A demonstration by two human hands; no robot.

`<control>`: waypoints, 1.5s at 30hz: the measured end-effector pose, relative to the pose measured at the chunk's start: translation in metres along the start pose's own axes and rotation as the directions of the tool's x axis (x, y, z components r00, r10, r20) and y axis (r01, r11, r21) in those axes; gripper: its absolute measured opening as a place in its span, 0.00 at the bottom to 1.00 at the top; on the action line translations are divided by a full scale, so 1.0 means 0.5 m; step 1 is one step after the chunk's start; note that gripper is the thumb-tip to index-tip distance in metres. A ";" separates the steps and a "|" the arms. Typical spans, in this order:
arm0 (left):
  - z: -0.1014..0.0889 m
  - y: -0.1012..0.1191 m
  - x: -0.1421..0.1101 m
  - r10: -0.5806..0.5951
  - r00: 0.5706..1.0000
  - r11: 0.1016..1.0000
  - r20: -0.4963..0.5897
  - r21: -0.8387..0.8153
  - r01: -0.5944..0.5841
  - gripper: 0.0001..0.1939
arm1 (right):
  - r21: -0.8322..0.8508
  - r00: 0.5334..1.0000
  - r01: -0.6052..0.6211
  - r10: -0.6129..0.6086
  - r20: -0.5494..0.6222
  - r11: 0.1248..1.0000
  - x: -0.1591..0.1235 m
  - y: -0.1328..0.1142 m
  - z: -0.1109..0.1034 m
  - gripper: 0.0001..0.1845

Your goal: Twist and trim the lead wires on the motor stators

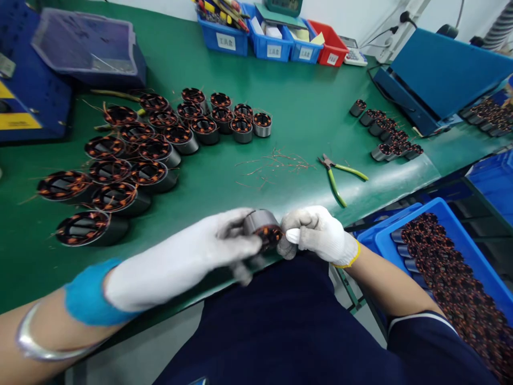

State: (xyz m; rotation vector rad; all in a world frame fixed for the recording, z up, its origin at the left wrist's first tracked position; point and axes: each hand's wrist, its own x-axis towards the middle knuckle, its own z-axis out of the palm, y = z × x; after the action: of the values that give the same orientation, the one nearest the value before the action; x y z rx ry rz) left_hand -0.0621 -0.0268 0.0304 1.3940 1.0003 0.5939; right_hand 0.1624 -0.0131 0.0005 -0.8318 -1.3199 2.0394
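My left hand (192, 256), in a white glove with a blue cuff, is wrapped round a grey motor stator (262, 227) with copper windings at the near edge of the green table (304, 107). My right hand (318, 232), also gloved in white, is closed in a pinch at the stator's wound end; what its fingers pinch is too small to make out. Several more stators (132, 155) stand in rows on the table to the left.
Green-handled pliers (339, 174) and copper wire offcuts (276, 160) lie on the mat ahead. A smaller group of stators (387, 133) sits at the right. Blue and red bins (272, 45) line the back. A blue crate (457, 230) of stators stands low right.
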 end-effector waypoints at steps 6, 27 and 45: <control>0.004 0.007 0.001 0.027 0.975 0.911 -0.221 -0.397 -0.115 0.16 | 0.065 0.999 -0.020 0.017 0.052 0.998 0.002 -0.002 0.018 0.11; 0.000 -0.029 0.015 0.395 0.918 0.700 -0.033 0.657 -0.278 0.22 | -0.334 0.996 0.019 -0.046 -0.074 0.942 -0.006 -0.009 0.001 0.24; -0.057 -0.048 0.050 0.201 0.980 0.672 0.010 0.726 -0.146 0.21 | -0.953 0.931 0.192 -0.264 0.252 -0.233 -0.002 -0.120 -0.152 0.18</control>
State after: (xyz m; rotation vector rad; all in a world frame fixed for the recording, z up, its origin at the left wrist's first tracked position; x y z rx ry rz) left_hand -0.0792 0.0059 0.0048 2.2135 1.2375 0.3859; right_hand 0.2279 0.0511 0.0318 -0.9971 -2.7859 0.1063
